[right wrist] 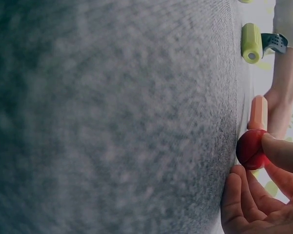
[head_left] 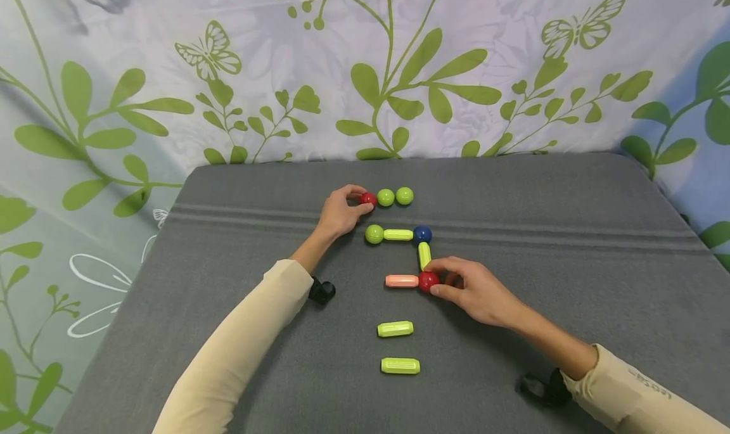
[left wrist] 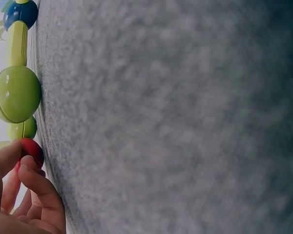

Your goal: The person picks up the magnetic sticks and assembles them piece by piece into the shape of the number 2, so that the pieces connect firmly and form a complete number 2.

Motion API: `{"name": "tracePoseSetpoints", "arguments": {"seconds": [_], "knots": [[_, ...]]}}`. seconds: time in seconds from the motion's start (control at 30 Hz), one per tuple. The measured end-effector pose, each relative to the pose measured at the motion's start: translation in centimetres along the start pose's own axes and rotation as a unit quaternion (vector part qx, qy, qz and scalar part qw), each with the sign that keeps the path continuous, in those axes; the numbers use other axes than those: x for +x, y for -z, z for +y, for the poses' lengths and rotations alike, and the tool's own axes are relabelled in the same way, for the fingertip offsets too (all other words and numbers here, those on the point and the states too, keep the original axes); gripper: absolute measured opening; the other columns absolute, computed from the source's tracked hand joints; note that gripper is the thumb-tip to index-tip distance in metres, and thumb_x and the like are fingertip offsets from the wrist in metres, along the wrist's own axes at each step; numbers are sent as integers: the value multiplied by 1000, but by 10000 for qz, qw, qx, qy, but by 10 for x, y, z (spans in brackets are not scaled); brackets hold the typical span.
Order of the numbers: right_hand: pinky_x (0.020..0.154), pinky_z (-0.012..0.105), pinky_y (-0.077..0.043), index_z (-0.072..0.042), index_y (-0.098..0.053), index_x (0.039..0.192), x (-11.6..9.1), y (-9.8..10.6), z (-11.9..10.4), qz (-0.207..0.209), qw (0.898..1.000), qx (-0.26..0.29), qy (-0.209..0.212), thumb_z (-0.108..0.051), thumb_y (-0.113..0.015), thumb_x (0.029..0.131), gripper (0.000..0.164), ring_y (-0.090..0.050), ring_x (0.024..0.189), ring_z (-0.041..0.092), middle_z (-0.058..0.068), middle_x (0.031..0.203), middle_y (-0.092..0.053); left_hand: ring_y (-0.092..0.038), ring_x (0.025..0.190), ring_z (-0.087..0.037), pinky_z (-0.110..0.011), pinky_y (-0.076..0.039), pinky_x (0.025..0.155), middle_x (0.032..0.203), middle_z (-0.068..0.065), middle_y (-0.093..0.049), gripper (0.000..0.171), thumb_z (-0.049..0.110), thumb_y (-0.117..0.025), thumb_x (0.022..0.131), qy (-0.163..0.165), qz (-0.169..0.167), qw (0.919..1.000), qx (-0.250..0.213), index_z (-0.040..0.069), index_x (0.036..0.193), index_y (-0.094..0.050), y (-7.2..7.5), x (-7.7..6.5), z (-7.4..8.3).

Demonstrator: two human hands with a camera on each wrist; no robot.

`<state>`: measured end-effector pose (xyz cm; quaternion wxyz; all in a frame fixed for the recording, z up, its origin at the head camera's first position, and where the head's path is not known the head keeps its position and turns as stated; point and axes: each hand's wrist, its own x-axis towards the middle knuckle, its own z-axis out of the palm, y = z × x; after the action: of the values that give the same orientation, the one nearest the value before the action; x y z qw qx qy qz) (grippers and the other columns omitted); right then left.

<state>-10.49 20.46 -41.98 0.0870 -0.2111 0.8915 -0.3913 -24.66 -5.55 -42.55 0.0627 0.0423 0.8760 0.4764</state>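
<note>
At the back of the table my left hand (head_left: 341, 211) pinches a red ball (head_left: 368, 199), which sits beside two green balls (head_left: 386, 197). My right hand (head_left: 474, 289) holds another red ball (head_left: 429, 282) between thumb and fingers. That ball meets the end of an orange-pink rod (head_left: 402, 281) and the lower end of a yellow-green rod (head_left: 424, 255). Above, a blue ball (head_left: 422, 234) joins this rod to a second yellow-green rod (head_left: 398, 234), with a green ball (head_left: 374, 234) at its left end. In the right wrist view my thumb presses the red ball (right wrist: 251, 149).
Two loose yellow-green rods (head_left: 395, 329) lie one below the other near the middle front. The grey cloth-covered table (head_left: 171, 332) reaches back to a leaf-patterned curtain (head_left: 365, 66). Black wrist straps (head_left: 322, 291) hang at both sleeves.
</note>
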Motion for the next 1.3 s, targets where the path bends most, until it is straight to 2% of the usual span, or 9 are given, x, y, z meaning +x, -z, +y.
{"name": "tracePoseSetpoints", "arguments": {"seconds": [0.2,0.47,1.0,1.3], "knots": [[67,29,-48,-13,-67,119,-1,1,0,-7,10000,12,-17,-13,-70,93,26,-57,83,13,-2,106,-64,-66,76,-24,-34,-53,71,126,-14,-61,36,18,-69,95,-18,-17,10000,8,8,129,-60,-1,1,-1],[68,30,-48,-13,-67,119,0,0,1,10,10000,28,20,-13,-70,93,26,-57,84,13,-3,106,-64,-67,79,-26,-34,-53,72,128,-17,-58,44,17,-67,97,-79,-22,9999,69,8,138,-55,-2,0,0],[67,30,-47,-13,-67,120,0,0,0,-19,10000,45,26,-13,-70,93,27,-57,84,14,-2,105,-64,-65,75,-25,-34,-52,70,124,-14,-57,39,22,-64,99,104,-100,9997,-177,6,133,-54,4,-7,-3],[65,29,-47,-13,-67,120,1,0,1,-23,10000,70,25,-12,-70,93,27,-57,83,14,-2,104,-64,-62,71,-19,-29,-47,56,123,-12,-59,39,26,-67,97,224,-180,9986,-438,7,129,-55,9,-16,-5]]}}
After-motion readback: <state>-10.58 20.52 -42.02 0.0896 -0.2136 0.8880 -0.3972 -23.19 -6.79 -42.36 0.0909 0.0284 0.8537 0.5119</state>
